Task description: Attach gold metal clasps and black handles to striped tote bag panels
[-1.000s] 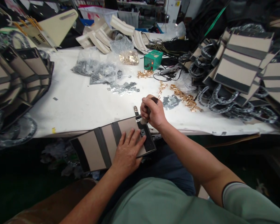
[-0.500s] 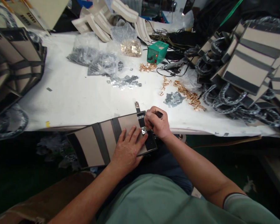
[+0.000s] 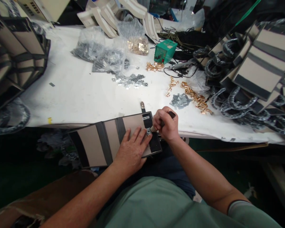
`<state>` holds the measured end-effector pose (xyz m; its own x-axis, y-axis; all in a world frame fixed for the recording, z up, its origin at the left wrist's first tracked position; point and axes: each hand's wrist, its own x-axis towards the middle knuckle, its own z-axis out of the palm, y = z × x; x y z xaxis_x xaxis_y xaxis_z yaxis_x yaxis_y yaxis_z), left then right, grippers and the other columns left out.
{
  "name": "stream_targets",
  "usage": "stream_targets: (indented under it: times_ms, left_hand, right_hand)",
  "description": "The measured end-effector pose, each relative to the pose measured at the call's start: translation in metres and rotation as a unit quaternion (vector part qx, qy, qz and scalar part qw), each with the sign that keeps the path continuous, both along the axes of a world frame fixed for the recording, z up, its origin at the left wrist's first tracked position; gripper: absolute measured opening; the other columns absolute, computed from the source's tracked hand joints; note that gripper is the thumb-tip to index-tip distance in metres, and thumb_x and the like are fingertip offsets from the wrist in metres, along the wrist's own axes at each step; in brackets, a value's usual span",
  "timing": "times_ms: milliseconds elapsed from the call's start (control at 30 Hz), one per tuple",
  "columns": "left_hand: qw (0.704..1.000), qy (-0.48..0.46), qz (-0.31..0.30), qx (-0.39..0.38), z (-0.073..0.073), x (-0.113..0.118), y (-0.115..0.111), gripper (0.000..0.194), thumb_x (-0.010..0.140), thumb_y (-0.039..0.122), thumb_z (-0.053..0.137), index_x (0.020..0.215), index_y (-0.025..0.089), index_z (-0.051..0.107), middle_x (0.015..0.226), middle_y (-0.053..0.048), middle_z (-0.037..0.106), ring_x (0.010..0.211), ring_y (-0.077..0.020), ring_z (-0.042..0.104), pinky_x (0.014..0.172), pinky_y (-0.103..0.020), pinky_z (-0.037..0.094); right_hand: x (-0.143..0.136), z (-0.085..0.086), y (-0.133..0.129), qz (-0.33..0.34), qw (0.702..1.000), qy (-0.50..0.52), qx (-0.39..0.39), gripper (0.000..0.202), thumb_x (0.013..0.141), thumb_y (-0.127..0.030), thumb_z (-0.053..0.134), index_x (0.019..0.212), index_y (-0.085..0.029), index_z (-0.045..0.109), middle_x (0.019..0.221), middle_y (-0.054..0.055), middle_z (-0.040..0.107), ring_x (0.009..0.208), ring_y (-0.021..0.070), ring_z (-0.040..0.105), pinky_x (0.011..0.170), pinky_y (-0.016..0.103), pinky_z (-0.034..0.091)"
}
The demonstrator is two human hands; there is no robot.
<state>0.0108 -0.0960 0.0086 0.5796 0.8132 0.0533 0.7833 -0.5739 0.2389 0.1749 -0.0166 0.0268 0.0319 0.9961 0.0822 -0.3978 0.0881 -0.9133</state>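
Note:
A beige and dark-striped bag panel (image 3: 110,135) lies at the table's front edge, partly over my lap. My left hand (image 3: 132,146) rests flat on it, fingers spread, fingertips beside a small silver metal plate (image 3: 148,132) on the panel's black strip. My right hand (image 3: 166,123) is closed around a dark-handled tool (image 3: 172,114), whose tip points down at that plate; its exact kind is mostly hidden by my fingers. A second slotted metal plate (image 3: 146,117) sits higher on the strip. A short strap with a metal fitting (image 3: 142,104) sticks out past the panel's far edge.
On the white table (image 3: 85,98) lie loose silver plates (image 3: 130,81), gold-coloured fittings (image 3: 197,98), grey plates (image 3: 180,100) and plastic bags (image 3: 109,60). A green box (image 3: 165,51) stands behind, near a corded tool (image 3: 181,65). Stacked bag pieces flank both sides (image 3: 258,69).
My right hand has drawn slightly back and tilted, so more of the tool's tip shows at the small plate. My left hand stays on the panel. The whole view has shifted slightly.

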Motion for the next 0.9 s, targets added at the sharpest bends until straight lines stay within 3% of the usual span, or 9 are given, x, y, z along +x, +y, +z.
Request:
stream_targets:
  times_ms: [167,367,500,600,667,800,900]
  left_hand:
    - [1.0,0.018,-0.009,-0.014,0.002,0.0,0.002,0.081,0.078,0.042,0.075,0.151,0.021,0.048,0.158,-0.016,0.045,0.151,-0.0395,0.031,0.122,-0.063,0.023]
    - [1.0,0.021,-0.009,-0.016,-0.002,0.001,0.002,0.079,0.08,0.041,0.074,0.151,0.022,0.048,0.159,-0.014,0.045,0.152,-0.0389,0.029,0.124,-0.063,0.02]
    - [1.0,0.01,-0.006,-0.015,-0.002,0.001,0.002,0.078,0.079,0.038,0.074,0.151,0.02,0.048,0.159,-0.016,0.044,0.151,-0.0397,0.032,0.124,-0.063,0.02]
    - [1.0,-0.007,0.004,-0.004,-0.002,-0.001,0.0,0.071,0.08,0.036,0.072,0.147,0.019,0.054,0.157,-0.017,0.047,0.15,-0.0399,0.032,0.125,-0.062,0.02]
    - [1.0,-0.021,0.01,0.0,-0.003,-0.002,-0.001,0.068,0.08,0.034,0.071,0.145,0.019,0.055,0.156,-0.016,0.048,0.15,-0.0386,0.032,0.126,-0.06,0.019]
    - [0.999,-0.044,0.01,-0.012,-0.006,-0.005,-0.004,0.074,0.079,0.034,0.074,0.148,0.02,0.051,0.158,-0.013,0.046,0.152,-0.0357,0.031,0.127,-0.058,0.017]
    - [0.999,-0.047,0.01,-0.015,-0.006,-0.005,-0.004,0.078,0.076,0.033,0.076,0.148,0.02,0.051,0.157,-0.014,0.046,0.152,-0.0359,0.031,0.128,-0.058,0.017]
  right_hand:
    - [0.002,-0.003,0.011,-0.073,0.99,0.106,-0.05,0.04,0.08,-0.044,0.069,0.068,-0.024,0.037,0.054,-0.01,0.035,0.037,0.0065,0.029,0.036,0.022,0.025]
    - [0.0,-0.008,0.01,-0.067,0.991,0.108,-0.052,0.037,0.083,-0.045,0.065,0.069,-0.024,0.038,0.054,-0.01,0.033,0.037,0.007,0.025,0.036,0.023,0.022]
    - [-0.013,0.0,-0.002,0.014,0.996,-0.086,0.037,0.033,0.087,-0.041,0.067,0.068,-0.023,0.046,0.056,-0.007,0.044,0.045,0.0098,0.037,0.045,0.026,0.031]
    - [-0.022,0.011,-0.006,0.091,0.951,-0.264,0.132,0.032,0.081,-0.035,0.073,0.062,-0.021,0.051,0.06,-0.004,0.05,0.056,0.0112,0.043,0.056,0.028,0.036]
    - [-0.023,0.02,-0.004,0.115,0.936,-0.297,0.15,0.033,0.083,-0.034,0.071,0.06,-0.021,0.05,0.058,-0.004,0.049,0.055,0.0111,0.041,0.057,0.028,0.035]
    - [-0.016,0.04,0.0,0.052,0.977,-0.181,0.101,0.037,0.091,-0.044,0.064,0.064,-0.024,0.048,0.053,-0.005,0.043,0.049,0.012,0.037,0.049,0.028,0.032]
    - [-0.012,0.039,-0.002,0.027,0.987,-0.127,0.093,0.041,0.088,-0.054,0.065,0.066,-0.025,0.046,0.055,-0.004,0.043,0.048,0.0129,0.037,0.048,0.028,0.035]
